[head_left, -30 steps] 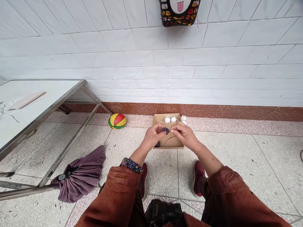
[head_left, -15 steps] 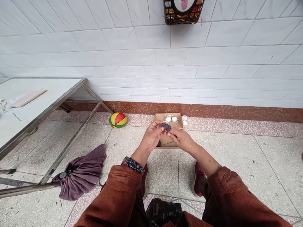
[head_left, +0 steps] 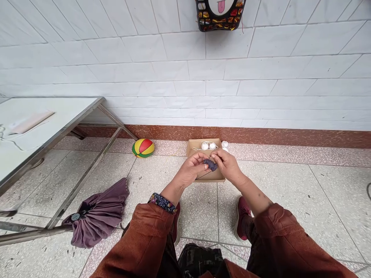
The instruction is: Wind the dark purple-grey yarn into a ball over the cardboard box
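Note:
A small, ruffled, dark purple-grey crochet piece (head_left: 211, 165) is pinched between the thumb and fingers of my left hand (head_left: 189, 170). Close against its upper edge is my right hand (head_left: 228, 165), with thumb and forefinger pressed together; what they grip is too small to make out. Below both hands, a shallow cardboard box (head_left: 219, 178) rests on the floor, partly covered by them. Two white yarn balls (head_left: 208, 145) lie in its far part, and a dark strand (head_left: 203, 175) crosses its near part.
Beside the box are more white yarn balls (head_left: 225, 145). A colourful ball (head_left: 143, 148) sits by the wall. On the left, a folded purple umbrella (head_left: 100, 216) lies near a metal-framed table (head_left: 66, 106). A black patterned bag (head_left: 220, 17) hangs above.
The crochet piece has shifted slightly right and down. My right hand has risen from beside it to its upper edge. The dark yarn ball seen in the box is now hidden.

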`<state>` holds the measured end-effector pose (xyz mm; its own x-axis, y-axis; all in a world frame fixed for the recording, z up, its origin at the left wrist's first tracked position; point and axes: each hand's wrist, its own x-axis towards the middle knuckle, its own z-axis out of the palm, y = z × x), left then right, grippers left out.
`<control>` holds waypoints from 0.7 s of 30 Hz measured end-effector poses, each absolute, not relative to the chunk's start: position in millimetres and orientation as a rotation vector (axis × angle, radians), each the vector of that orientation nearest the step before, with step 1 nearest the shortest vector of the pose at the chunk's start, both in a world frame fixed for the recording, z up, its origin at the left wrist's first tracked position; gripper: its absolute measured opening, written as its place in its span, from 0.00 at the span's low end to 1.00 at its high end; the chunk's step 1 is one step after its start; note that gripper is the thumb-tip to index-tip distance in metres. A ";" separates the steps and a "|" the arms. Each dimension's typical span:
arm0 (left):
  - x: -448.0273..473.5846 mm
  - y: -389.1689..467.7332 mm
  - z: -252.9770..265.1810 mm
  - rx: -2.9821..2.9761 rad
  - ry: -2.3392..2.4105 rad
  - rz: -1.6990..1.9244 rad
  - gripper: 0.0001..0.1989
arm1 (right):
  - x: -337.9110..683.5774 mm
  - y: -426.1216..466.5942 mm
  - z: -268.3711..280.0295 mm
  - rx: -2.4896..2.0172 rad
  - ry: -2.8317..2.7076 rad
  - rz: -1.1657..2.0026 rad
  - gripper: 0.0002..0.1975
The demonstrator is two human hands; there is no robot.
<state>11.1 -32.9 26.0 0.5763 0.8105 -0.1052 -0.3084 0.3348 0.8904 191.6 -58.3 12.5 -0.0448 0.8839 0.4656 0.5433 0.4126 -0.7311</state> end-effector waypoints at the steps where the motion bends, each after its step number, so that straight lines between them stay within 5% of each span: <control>1: 11.6 -32.5 26.3 0.948 0.607 0.831 0.18 | 190.4 -58.0 9.7 -1.262 -1.724 0.471 0.10; 21: 7.1 -22.6 16.7 1.022 0.847 1.019 0.12 | 181.2 -68.1 13.7 -1.077 -1.988 0.444 0.08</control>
<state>7.1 -22.6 16.7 0.3091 0.9464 -0.0936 -0.2648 0.1802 0.9473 181.2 -68.1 13.7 -0.3046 0.8165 0.4905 0.5298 0.5732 -0.6251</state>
